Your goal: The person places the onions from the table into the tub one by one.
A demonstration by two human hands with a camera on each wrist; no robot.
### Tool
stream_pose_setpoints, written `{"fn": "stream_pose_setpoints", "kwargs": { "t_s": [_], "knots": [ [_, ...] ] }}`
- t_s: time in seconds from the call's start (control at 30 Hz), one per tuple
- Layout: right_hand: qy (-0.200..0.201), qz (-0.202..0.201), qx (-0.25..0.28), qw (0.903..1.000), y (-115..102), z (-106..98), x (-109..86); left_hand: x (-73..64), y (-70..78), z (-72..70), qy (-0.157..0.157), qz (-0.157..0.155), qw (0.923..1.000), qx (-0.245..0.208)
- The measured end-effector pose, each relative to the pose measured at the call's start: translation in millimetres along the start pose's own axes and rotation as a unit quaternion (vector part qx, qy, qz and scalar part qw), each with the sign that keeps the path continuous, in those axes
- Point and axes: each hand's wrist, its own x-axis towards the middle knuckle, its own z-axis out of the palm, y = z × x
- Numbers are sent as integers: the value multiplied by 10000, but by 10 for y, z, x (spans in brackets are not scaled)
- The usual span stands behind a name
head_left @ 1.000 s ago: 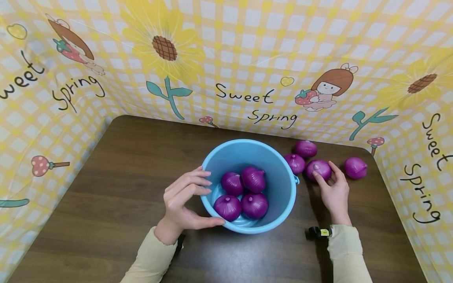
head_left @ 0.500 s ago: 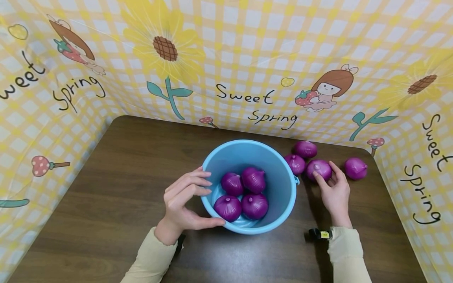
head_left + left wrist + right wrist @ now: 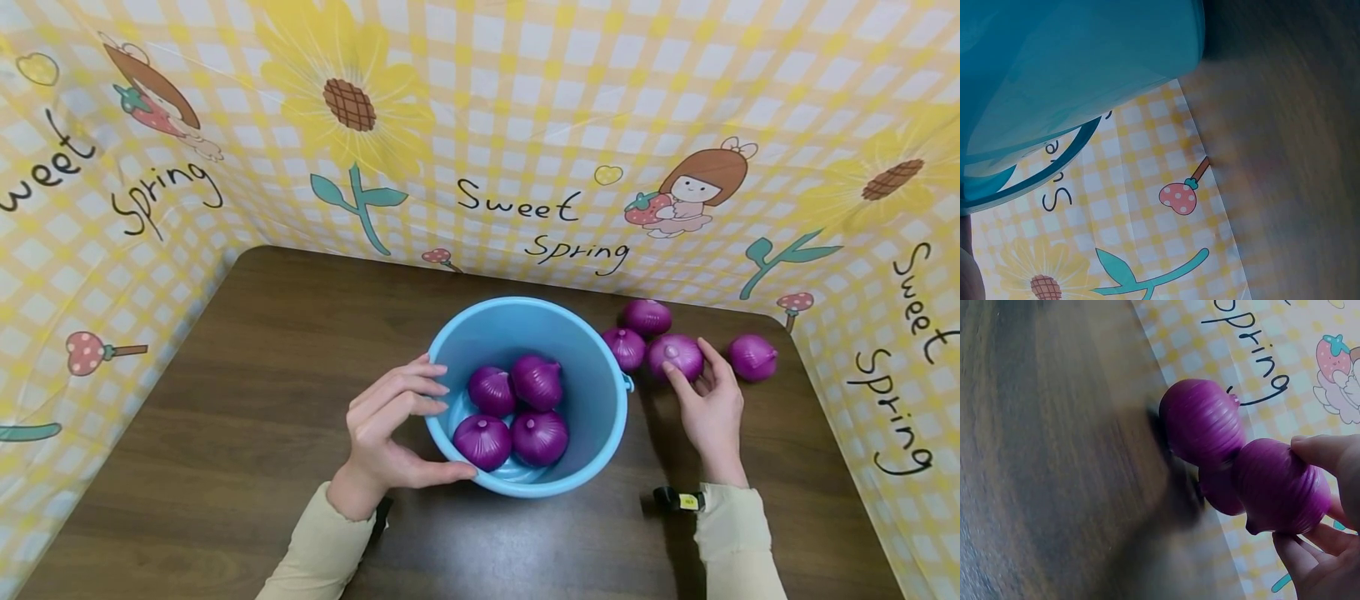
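Left hand [image 3: 390, 425]: thumb and fingers gripping the blue bucket [image 3: 517, 325] by its left rim.
Right hand [image 3: 711, 412]: pinching a purple onion [image 3: 677, 355], right of the bucket.
Inside: four onions [image 3: 540, 438].
Dark table [image 3: 262, 358]: three loose onions [image 3: 752, 357] near the pinched one.

The head view looks forward and down from above the desk's near side, far enough back to frame the desk [image 3: 225, 375], blue bucket [image 3: 517, 329], left grip [image 3: 392, 427], right grip [image 3: 711, 412] and gingham backdrop [image 3: 510, 108]. The left wrist view, rolled sideways, sits close to the bucket's outer wall, facing the backdrop; it shares both with the head view. The right wrist view, also rolled, faces the backdrop from close behind the held red onion [image 3: 1282, 487], sharing that onion and two neighbouring onions [image 3: 1202, 422] with the head view.
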Motion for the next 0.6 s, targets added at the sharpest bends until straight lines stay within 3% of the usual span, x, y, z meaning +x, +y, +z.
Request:
{"fn": "stream_pose_setpoints", "kwargs": {
  "t_s": [0.6],
  "knots": [
    [19,-341,117,9993,-212,-24,-65,-11,0,-7,-31,-38,10000,-16]
  ]
}}
